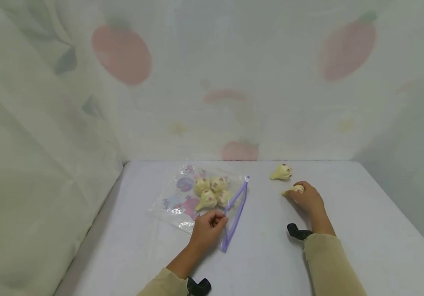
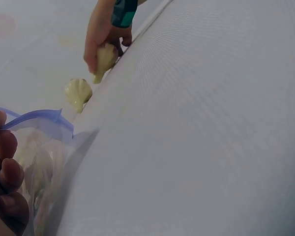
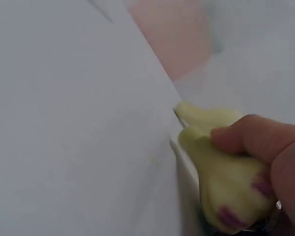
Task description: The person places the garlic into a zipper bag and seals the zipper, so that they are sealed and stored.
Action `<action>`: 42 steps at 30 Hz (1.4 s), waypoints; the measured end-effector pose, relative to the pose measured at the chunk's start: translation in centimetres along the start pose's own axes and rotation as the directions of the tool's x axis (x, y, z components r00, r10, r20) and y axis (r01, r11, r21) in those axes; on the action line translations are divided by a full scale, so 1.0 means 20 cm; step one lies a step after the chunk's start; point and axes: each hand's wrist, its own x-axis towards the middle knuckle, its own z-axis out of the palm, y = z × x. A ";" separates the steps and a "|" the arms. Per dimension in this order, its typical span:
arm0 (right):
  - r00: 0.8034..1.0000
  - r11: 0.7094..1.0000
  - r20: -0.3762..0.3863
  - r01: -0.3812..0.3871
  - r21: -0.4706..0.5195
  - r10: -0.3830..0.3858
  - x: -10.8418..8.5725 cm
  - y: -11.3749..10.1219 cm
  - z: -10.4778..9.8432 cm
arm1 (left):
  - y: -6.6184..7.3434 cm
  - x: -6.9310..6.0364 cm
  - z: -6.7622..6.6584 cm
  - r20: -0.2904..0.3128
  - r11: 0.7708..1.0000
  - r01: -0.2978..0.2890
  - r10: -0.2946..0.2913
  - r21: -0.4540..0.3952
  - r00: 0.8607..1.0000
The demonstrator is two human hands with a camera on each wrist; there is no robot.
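My right hand [image 1: 306, 199] grips a pale yellow garlic bulb [image 3: 231, 182] with purple patches, low over the right of the table. A second garlic bulb [image 1: 281, 172] lies just beyond it, toward the back edge. With curled fingers my left hand [image 1: 209, 228] pinches the edge of a clear zip bag [image 1: 176, 209] near its purple zip strip [image 1: 238, 218]. Several garlic bulbs [image 1: 208, 199] are inside the bag, which lies printed with colourful pictures. In the left wrist view, the bag's mouth [image 2: 39, 118] is lifted by the fingers.
The white table [image 1: 267, 263] ends at a pale back curtain [image 1: 271, 82] printed with red fruit. A cream curtain [image 1: 30, 164] hangs along the left side, and a grey-white wall [image 1: 415, 164] stands on the right. Dark straps' mounts [image 1: 298, 232] sit on both wrists.
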 end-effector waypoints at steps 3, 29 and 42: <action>0.999 0.982 0.011 -0.048 0.180 0.047 -0.06 -0.02 0.05 | 0.04 0.00 0.00 -0.005 1.000 0.013 -0.013 0.014 1.000; 0.960 0.672 0.206 -0.025 0.740 -0.192 -0.13 -0.12 0.25 | -0.04 0.01 0.00 0.010 0.999 -0.009 0.009 -0.032 1.000; 0.955 0.758 0.204 0.031 0.652 -0.215 -0.14 -0.16 0.30 | -0.04 0.01 0.01 0.005 0.999 0.016 -0.016 -0.045 1.000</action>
